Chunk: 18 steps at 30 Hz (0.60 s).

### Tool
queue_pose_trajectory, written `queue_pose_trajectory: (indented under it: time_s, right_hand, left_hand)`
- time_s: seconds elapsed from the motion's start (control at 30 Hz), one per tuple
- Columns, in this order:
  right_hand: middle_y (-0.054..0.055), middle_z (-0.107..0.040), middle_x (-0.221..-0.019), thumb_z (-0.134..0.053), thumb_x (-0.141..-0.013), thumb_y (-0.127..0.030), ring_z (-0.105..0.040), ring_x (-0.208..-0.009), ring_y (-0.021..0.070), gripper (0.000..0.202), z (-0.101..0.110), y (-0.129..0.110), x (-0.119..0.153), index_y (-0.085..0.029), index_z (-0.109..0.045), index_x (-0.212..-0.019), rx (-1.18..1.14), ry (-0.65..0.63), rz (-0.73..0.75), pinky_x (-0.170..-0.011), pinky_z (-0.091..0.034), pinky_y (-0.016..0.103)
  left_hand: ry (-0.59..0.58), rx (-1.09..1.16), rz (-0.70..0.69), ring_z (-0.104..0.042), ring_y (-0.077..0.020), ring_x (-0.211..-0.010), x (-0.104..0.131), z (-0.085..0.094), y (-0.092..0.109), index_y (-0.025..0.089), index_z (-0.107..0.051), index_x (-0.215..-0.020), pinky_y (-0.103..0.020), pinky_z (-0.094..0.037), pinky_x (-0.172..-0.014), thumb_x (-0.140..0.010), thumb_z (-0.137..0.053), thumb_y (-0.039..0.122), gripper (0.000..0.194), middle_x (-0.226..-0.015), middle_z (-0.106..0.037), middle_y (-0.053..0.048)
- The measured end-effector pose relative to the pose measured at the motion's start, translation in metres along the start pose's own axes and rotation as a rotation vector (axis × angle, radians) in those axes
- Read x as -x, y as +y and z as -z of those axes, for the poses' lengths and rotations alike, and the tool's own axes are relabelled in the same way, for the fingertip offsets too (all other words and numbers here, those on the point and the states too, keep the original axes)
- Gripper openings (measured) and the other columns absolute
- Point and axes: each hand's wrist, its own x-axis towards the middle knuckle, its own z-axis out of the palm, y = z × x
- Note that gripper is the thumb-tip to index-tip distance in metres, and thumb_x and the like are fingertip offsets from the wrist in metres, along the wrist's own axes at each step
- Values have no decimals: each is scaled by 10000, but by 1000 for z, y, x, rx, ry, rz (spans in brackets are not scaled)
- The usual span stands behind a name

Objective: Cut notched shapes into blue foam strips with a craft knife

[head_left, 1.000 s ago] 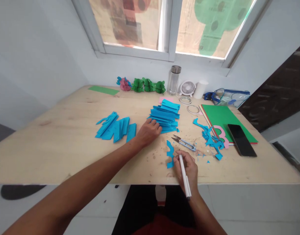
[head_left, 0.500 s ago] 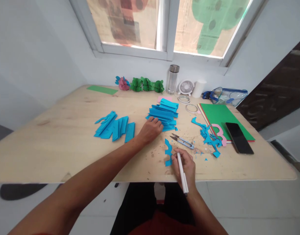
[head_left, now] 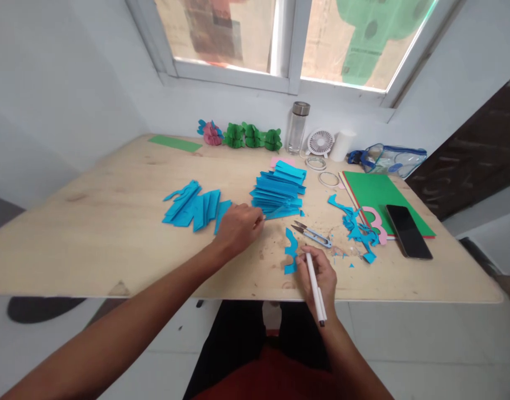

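Observation:
A blue paper strip (head_left: 280,211) juts from my left hand (head_left: 240,223), whose fingers are pinched on its end. Just beyond it lies a pile of folded blue paper (head_left: 275,189). More folded blue pieces (head_left: 190,206) lie to the left, partly behind that hand. My right hand (head_left: 319,275) holds a white pen (head_left: 315,286), its dark end toward me. Beside the right fingers is a wavy blue cutout (head_left: 290,247). Small thread snips (head_left: 313,234) rest between the pile and my right hand.
Blue scraps (head_left: 357,230) and a black phone (head_left: 409,230) lie at right, the phone partly on green sheets (head_left: 380,194). Along the back stand green paper figures (head_left: 251,136), a glass bottle (head_left: 295,130), a small fan (head_left: 320,143) and a clear pouch (head_left: 394,160).
My left hand has drawn back from the blue pile toward the left and nearer to me, with a strip in its fingers. The view has shifted slightly; my right hand still holds the pen.

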Motion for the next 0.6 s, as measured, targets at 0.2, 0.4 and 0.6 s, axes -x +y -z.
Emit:
queue_pose_trajectory:
  time_s: [0.2, 0.4, 0.6]
  right_hand:
    - [46, -710, -851, -687, -798, -396, -655, -719, 172, 304, 3, -2, -2, -198, -700, -1029, -40, 41, -51, -665, -545, 292]
    - [45, -704, -837, -677, -815, -410, -650, -712, 170, 291, 4, -5, -2, -200, -700, -1015, -11, -2, -48, -656, -543, 289]
    - [48, -704, -873, -677, -813, -414, -646, -735, 173, 283, 2, -4, -2, -207, -702, -1005, 18, 19, -46, -686, -550, 308]
  left_hand:
    - [-86, 244, 177, -606, -111, -533, 47, 5, 17, 184, -620, -713, -200, -389, -497, -883, -538, 244, 198, -624, -679, 35]
    - [-6, 214, 119, -653, -168, -651, 72, -3, 21, 195, -639, -863, -265, -450, -587, -905, -518, 223, 131, -739, -714, -16]
    - [-67, 167, -362, -561, -283, -1262, 72, -3, 11, 195, -615, -1231, -440, -447, -1048, -902, -596, 268, 337, -1338, -636, -113]
